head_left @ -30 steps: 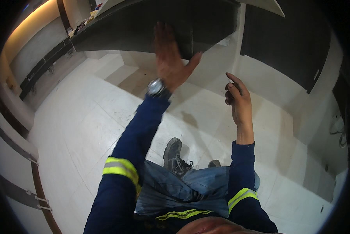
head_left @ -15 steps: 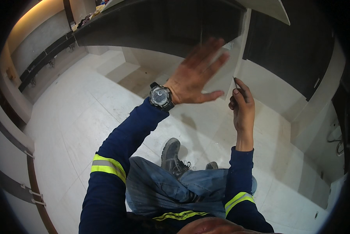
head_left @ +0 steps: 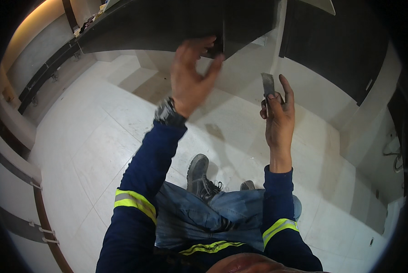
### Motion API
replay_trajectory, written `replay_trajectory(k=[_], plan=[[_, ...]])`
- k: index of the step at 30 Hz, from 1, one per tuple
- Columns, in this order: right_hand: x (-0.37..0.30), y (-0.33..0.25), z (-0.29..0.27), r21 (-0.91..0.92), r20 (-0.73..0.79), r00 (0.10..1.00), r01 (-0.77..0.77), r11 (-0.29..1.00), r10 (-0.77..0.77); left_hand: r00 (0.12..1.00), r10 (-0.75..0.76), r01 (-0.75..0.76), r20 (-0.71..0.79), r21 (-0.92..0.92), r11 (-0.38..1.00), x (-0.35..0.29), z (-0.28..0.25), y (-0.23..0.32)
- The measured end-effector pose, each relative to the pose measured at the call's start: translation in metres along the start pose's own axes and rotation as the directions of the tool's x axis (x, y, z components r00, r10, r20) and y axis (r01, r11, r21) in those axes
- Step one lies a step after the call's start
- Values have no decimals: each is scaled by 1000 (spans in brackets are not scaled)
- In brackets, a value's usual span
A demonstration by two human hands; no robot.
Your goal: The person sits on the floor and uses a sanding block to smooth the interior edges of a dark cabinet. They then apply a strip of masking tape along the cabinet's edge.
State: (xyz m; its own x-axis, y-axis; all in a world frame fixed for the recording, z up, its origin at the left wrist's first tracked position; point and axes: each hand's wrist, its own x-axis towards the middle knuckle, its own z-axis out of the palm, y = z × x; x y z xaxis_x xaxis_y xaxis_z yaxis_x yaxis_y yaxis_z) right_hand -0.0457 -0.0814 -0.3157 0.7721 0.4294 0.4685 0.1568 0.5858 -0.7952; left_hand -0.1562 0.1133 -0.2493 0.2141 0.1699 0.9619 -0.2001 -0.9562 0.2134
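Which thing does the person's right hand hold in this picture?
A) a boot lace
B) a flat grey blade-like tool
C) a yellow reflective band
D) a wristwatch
B: the right hand grips a flat grey blade-like tool that sticks up above its fingers, while the left hand reaches up to the dark cabinet edge.

No packages, labels, signs or screens show anywhere in this view. The dark cabinet fronts, the pale floor tiles and the walls carry no sticker, notice or display that can be made out. The clutter at the top left edge is too small and blurred to tell whether any of it is packaging.
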Motion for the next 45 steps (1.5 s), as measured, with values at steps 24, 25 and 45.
replay_trajectory(k=[24,25,45], plan=[[-6,34,86,-88,248,969,26,996,-4,961,29,-89,276,209,974,-77,-23,37],[-6,31,88,-110,269,963,26,994,5,966,16,-64,259,181,981,-72,-23,32],[-22,234,-262,-955,180,244,274,111,953,991,-8,-40,135,349,936,-55,2,16]])
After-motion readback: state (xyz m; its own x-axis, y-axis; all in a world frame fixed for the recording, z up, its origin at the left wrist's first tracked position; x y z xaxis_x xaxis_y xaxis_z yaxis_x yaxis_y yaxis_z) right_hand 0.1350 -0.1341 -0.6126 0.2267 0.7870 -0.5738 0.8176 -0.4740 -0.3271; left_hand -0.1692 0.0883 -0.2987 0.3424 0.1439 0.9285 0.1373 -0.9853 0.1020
